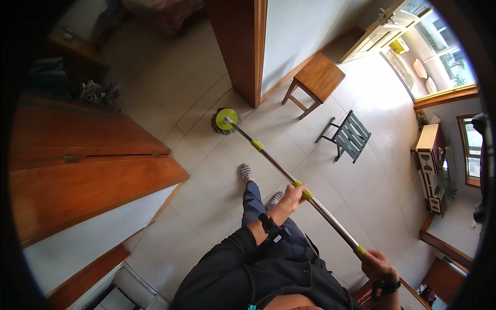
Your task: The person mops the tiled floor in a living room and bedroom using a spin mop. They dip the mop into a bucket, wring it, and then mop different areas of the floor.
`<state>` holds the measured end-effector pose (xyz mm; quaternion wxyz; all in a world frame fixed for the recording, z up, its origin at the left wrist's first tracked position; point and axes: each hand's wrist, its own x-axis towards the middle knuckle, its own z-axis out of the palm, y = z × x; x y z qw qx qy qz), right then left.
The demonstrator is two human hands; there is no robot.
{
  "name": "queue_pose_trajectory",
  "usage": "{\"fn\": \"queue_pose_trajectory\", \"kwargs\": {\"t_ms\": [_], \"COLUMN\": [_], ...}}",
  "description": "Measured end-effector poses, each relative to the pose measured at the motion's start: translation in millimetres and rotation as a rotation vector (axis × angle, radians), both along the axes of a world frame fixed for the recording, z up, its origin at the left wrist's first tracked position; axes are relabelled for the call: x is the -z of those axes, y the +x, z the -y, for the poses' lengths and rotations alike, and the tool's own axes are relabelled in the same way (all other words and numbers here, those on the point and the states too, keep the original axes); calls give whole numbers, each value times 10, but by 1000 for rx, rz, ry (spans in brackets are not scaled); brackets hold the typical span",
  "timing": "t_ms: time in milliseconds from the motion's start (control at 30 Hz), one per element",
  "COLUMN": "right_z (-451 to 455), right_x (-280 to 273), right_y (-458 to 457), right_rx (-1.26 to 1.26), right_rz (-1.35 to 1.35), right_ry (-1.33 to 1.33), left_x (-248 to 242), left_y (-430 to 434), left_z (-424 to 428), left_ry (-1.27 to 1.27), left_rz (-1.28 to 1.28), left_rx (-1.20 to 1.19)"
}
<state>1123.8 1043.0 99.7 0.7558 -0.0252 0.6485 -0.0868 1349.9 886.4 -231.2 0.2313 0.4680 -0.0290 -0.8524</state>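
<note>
A spin mop slants across the view, its metal pole (277, 163) fitted with lime-green collars. My left hand (295, 197) grips it at a green collar about midway along. Near the top end, my right hand (379, 266) is closed around the pole just past another green collar. The round mop head (225, 119), a lime-green disc with dark strands around it, rests on the tile floor (228, 151) by the doorway. My feet in striped slippers (245, 173) are on the tiles below the mop head.
Beside the white wall stands a wooden stool (319, 77). A dark folding stool (352, 136) is right of the mop pole. An orange-brown wooden door (97, 186) is at left, and a wooden door frame (259, 58) is ahead. An open door (381, 33) lets in bright light.
</note>
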Motion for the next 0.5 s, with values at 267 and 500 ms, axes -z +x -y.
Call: {"fn": "queue_pose_trajectory", "kwargs": {"t_ms": [267,500], "right_z": [-317,58], "right_x": [145,637], "right_y": [180,304], "right_rx": [281,391], "right_rz": [141,582], "right_ry": [125,263], "left_x": [33,561], "left_y": [201,365], "left_z": [-216,-30], "left_ry": [55,-17], "left_rz": [135,246], "left_rx": [297,268]}}
